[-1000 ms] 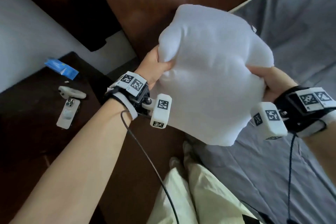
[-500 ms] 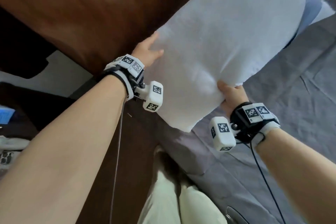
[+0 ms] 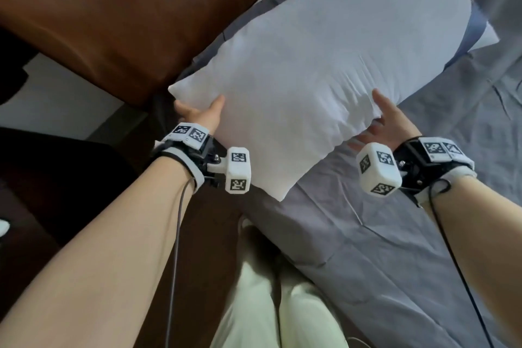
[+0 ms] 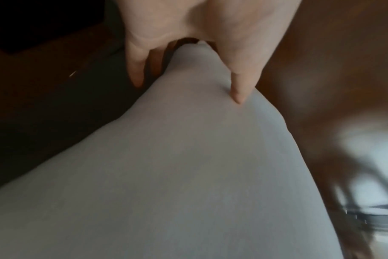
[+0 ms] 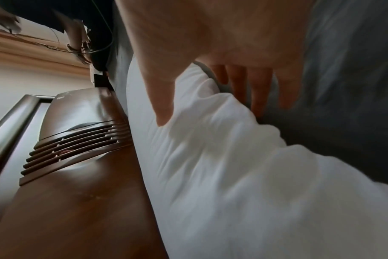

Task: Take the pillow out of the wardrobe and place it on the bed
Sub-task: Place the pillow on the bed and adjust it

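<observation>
The white pillow (image 3: 324, 70) lies slanted on the grey bed (image 3: 395, 234), its long side close to the brown headboard (image 3: 127, 8). My left hand (image 3: 203, 110) holds its near left edge, thumb on top and fingers beneath. The left wrist view shows the pillow (image 4: 188, 175) wedged between thumb and fingers of that hand (image 4: 186, 91), the thumb denting the cloth. At the near right edge my right hand (image 3: 387, 118) is spread. In the right wrist view this hand (image 5: 210, 113) has its thumb lifted over the pillow (image 5: 233, 166) and straight fingers behind its edge.
A bluish-grey pillow (image 3: 477, 28) lies under the white one's far end. A dark nightstand (image 3: 56, 178) stands left of the bed. My legs in pale trousers (image 3: 268, 305) are against the bed's side. The headboard (image 5: 78, 192) has a slatted panel.
The pillow went from bunched up in both hands to spread out flat and lower on the bed by the headboard. My right hand's fingers have loosened and spread.
</observation>
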The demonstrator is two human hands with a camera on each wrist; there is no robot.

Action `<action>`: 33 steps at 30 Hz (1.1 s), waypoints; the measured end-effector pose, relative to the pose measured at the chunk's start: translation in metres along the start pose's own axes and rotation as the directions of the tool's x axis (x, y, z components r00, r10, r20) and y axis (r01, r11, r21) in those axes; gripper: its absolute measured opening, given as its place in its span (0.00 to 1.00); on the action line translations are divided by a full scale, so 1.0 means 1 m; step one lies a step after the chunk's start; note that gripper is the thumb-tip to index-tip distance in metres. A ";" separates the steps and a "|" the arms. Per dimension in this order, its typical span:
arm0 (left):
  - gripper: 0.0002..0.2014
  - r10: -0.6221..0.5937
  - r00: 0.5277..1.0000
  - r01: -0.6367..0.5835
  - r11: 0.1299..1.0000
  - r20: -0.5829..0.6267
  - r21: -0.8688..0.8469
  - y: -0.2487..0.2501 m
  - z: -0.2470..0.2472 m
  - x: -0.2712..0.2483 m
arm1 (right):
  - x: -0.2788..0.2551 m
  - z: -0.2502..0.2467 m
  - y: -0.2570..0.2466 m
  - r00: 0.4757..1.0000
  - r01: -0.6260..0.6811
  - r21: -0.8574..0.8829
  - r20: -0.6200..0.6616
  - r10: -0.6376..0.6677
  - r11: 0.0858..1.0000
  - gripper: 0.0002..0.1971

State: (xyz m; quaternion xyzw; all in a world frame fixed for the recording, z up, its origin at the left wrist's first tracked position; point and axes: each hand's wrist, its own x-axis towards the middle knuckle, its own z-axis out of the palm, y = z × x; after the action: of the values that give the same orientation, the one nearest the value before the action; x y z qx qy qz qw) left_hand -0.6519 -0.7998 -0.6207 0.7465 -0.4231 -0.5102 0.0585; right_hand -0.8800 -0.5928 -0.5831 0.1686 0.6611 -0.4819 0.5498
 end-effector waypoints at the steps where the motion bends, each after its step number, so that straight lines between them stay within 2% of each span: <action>1: 0.66 -0.040 0.999 0.039 0.998 -0.009 -0.042 -0.005 0.001 0.005 | 0.003 0.000 0.000 1.000 -0.004 -0.004 0.013 0.004 1.000 0.26; 3: 0.61 -0.031 0.999 0.031 0.999 -0.020 -0.018 -0.007 0.001 0.002 | 0.008 0.006 -0.002 0.997 -0.064 0.015 0.035 0.064 0.998 0.29; 5: 0.51 0.090 0.995 -0.086 0.993 -0.045 0.085 -0.010 0.001 0.007 | 0.012 0.014 -0.004 0.993 -0.115 -0.065 0.007 0.116 0.991 0.32; 7: 0.46 0.164 0.986 -0.160 0.978 -0.024 0.135 -0.005 0.002 0.006 | 0.013 0.025 -0.010 0.992 -0.117 -0.078 -0.061 0.113 0.990 0.24; 10: 0.46 0.136 0.990 -0.139 0.975 0.026 0.173 0.007 -0.004 0.002 | 0.014 0.039 -0.020 0.981 -0.057 -0.056 -0.190 0.046 0.997 0.13; 14: 0.37 0.244 0.963 -0.267 0.910 0.113 0.317 0.022 -0.004 -0.007 | 0.013 0.042 -0.026 0.983 -0.066 -0.049 -0.173 0.057 0.997 0.12; 17: 0.35 0.284 0.949 -0.315 0.872 0.137 0.374 0.036 0.006 -0.010 | 0.012 0.029 -0.029 0.987 -0.059 -0.012 -0.153 0.056 0.998 0.19; 20: 0.34 0.333 0.930 -0.367 0.862 0.156 0.350 0.055 0.021 -0.011 | 0.018 0.014 -0.033 0.989 0.017 0.084 -0.148 -0.005 0.996 0.30; 22: 0.33 0.374 0.911 -0.411 0.847 0.170 0.338 0.067 0.031 -0.009 | 0.024 0.009 -0.041 0.987 -0.015 0.103 -0.157 0.031 0.995 0.41; 24: 0.30 0.405 0.895 -0.445 0.830 0.187 0.337 0.078 0.042 -0.004 | 0.038 0.000 -0.046 0.980 -0.052 0.063 -0.189 0.063 0.997 0.45; 26: 0.28 0.438 0.882 -0.472 0.824 0.176 0.313 0.090 0.053 0.000 | 0.051 -0.004 -0.053 0.976 -0.059 0.011 -0.207 0.060 0.998 0.37; 29: 0.22 0.476 0.870 -0.492 0.816 0.131 0.304 0.106 0.063 0.009 | 0.053 0.007 -0.065 0.959 -0.059 -0.058 -0.279 0.041 0.997 0.13; 31: 0.20 0.488 0.864 -0.501 0.811 0.125 0.302 0.114 0.066 0.012 | 0.056 0.015 -0.070 0.947 -0.002 -0.034 -0.321 -0.009 0.999 0.02; 33: 0.18 0.489 0.863 -0.504 0.814 0.129 0.290 0.123 0.069 0.014 | 0.065 0.016 -0.069 0.925 0.079 0.019 -0.375 -0.066 0.997 0.09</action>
State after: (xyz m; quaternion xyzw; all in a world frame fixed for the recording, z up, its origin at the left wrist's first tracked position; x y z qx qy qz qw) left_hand -0.7763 -0.8644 -0.5995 0.5971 -0.6799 -0.4214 0.0599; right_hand -0.9447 -0.6586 -0.6083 0.2421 0.7514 -0.4719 0.3926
